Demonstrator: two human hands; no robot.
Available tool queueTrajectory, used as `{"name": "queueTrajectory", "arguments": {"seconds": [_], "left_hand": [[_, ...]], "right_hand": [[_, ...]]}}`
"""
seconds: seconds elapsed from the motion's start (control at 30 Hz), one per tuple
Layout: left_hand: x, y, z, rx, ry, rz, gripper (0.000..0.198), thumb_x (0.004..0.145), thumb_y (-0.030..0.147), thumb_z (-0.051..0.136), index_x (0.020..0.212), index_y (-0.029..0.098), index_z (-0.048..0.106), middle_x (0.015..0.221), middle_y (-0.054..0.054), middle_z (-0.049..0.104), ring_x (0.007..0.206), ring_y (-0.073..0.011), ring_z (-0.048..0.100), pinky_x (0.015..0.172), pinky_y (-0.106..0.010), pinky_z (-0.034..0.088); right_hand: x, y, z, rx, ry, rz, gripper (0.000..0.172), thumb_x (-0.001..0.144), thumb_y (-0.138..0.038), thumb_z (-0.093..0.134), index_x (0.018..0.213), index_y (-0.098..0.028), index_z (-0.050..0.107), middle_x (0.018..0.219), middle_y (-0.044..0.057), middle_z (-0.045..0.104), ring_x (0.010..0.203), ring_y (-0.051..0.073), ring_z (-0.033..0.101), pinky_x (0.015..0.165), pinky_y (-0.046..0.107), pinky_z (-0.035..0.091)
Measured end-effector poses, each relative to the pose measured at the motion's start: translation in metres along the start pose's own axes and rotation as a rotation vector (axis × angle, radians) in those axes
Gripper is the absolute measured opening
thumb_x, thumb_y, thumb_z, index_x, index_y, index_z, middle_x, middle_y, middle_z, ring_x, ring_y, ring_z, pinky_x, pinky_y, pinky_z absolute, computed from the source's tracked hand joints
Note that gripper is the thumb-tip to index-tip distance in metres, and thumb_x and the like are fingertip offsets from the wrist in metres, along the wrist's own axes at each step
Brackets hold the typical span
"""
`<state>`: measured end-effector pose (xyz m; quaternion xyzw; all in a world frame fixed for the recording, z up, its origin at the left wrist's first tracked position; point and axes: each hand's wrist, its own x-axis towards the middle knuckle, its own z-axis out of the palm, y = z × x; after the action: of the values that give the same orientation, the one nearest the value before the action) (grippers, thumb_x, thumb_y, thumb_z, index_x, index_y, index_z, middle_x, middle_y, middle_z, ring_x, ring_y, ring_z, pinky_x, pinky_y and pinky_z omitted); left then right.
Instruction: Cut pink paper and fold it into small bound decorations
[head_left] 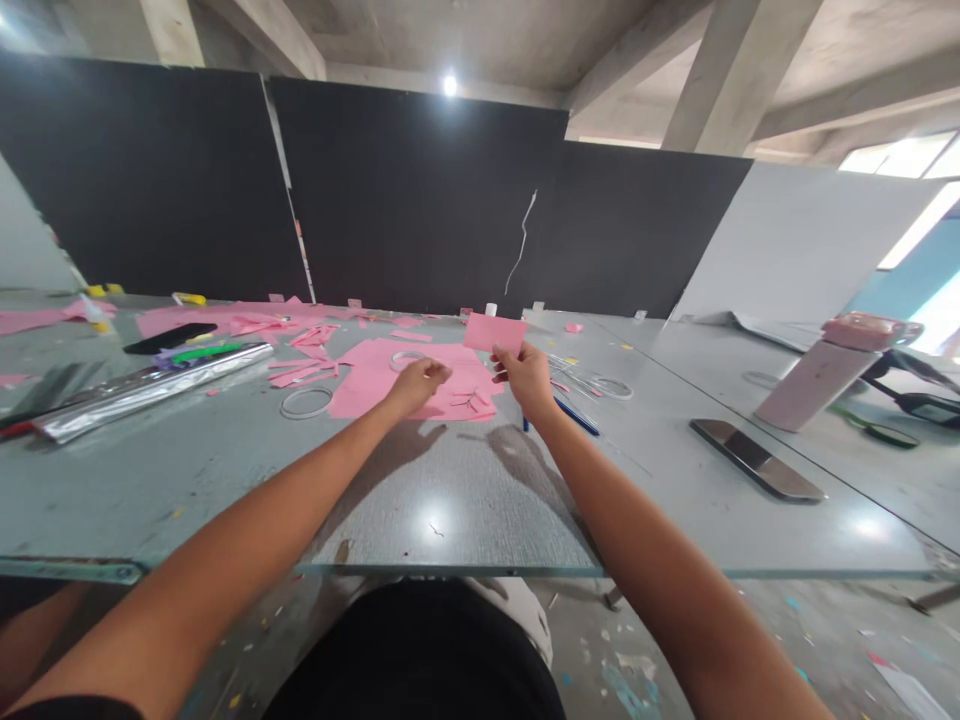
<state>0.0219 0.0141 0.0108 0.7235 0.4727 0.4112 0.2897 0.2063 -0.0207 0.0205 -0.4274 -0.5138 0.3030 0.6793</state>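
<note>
The place looks like a craft workshop; bare concrete beams [645, 50] cross the ceiling [480, 35]; dark panels [420, 190] back a long desk [480, 500] strewn with pink paper scraps [315, 337]; coloured flecks [793, 603] litter the floor [581, 635].

The bare right hand [529, 378] pinches a small rectangular pink paper piece [493, 330] above the grey tabletop [465, 480]. The bare left hand [417, 386], fingers curled, is over a large flat pink paper sheet [363, 385]; a dark rectangular phone [754, 460] lies near a pale pink lidded bottle [819, 385].
</note>
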Motion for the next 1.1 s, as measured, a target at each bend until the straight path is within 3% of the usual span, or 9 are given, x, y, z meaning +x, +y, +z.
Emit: {"name": "queueTrajectory", "arguments": {"seconds": [0.13, 0.27, 0.43, 0.57, 0.73, 0.93, 1.1], "left_hand": [[0.013, 0.002, 0.032, 0.469, -0.114, 0.121, 0.019, 0.072, 0.037, 0.062, 0.072, 0.018, 0.066, 0.097, -0.011, 0.067, 0.096, -0.0237, 0.058, 0.078, -0.029, 0.042], [0.023, 0.009, 0.051, 0.534, -0.154, 0.030, 0.013, 0.059, 0.029, 0.071, 0.058, 0.018, 0.064, 0.089, -0.012, 0.068, 0.095, -0.0272, 0.058, 0.075, -0.029, 0.041], [0.031, 0.009, 0.054, 0.404, -0.188, -0.012, 0.010, 0.056, 0.019, 0.067, 0.051, 0.017, 0.058, 0.053, -0.002, 0.060, 0.060, -0.0174, 0.057, 0.056, -0.025, 0.038], [0.024, 0.011, 0.039, 0.203, -0.081, -0.032, 0.011, 0.065, 0.022, 0.066, 0.067, 0.016, 0.057, 0.055, 0.002, 0.055, 0.051, -0.0106, 0.051, 0.049, -0.021, 0.035], [-0.004, 0.015, 0.012, -0.328, -0.061, -0.094, 0.023, 0.069, 0.030, 0.069, 0.081, 0.015, 0.057, 0.058, 0.004, 0.052, 0.041, -0.0056, 0.044, 0.040, -0.018, 0.032], [-0.020, 0.013, 0.001, -0.505, 0.003, -0.088, 0.025, 0.076, 0.038, 0.063, 0.076, 0.013, 0.061, 0.059, 0.004, 0.048, 0.036, -0.0021, 0.036, 0.035, -0.018, 0.026], [-0.016, 0.008, 0.001, -0.575, 0.063, -0.020, 0.028, 0.069, 0.042, 0.069, 0.072, 0.014, 0.063, 0.061, 0.001, 0.053, 0.045, -0.0067, 0.046, 0.041, -0.021, 0.033]], "right_hand": [[0.004, 0.006, -0.006, -0.109, 0.016, -0.043, 0.018, 0.070, -0.034, 0.060, 0.072, -0.018, 0.052, 0.062, -0.003, 0.055, 0.050, 0.008, 0.051, 0.040, 0.018, 0.046], [0.007, 0.012, -0.012, -0.175, 0.052, -0.064, 0.014, 0.069, -0.029, 0.058, 0.071, -0.019, 0.049, 0.061, -0.005, 0.053, 0.053, 0.010, 0.055, 0.043, 0.020, 0.049], [0.009, 0.015, -0.013, -0.117, 0.083, -0.015, 0.010, 0.068, -0.024, 0.055, 0.071, -0.019, 0.048, 0.060, -0.005, 0.053, 0.053, 0.011, 0.058, 0.043, 0.021, 0.050], [0.011, 0.012, -0.012, -0.006, 0.115, 0.065, 0.013, 0.068, -0.021, 0.055, 0.077, -0.019, 0.047, 0.059, -0.006, 0.054, 0.050, 0.011, 0.059, 0.042, 0.021, 0.049], [0.008, 0.010, -0.007, 0.059, 0.107, 0.065, 0.018, 0.067, -0.021, 0.058, 0.081, -0.019, 0.046, 0.059, -0.006, 0.056, 0.048, 0.011, 0.060, 0.042, 0.021, 0.050], [-0.006, 0.018, 0.009, -0.051, -0.042, 0.124, 0.015, 0.067, -0.015, 0.055, 0.080, -0.018, 0.048, 0.056, -0.006, 0.056, 0.045, 0.011, 0.058, 0.040, 0.021, 0.048], [-0.013, 0.022, 0.016, -0.175, -0.158, 0.113, 0.009, 0.069, -0.019, 0.054, 0.078, -0.017, 0.054, 0.048, -0.007, 0.049, 0.042, 0.010, 0.055, 0.038, 0.019, 0.044]]}}
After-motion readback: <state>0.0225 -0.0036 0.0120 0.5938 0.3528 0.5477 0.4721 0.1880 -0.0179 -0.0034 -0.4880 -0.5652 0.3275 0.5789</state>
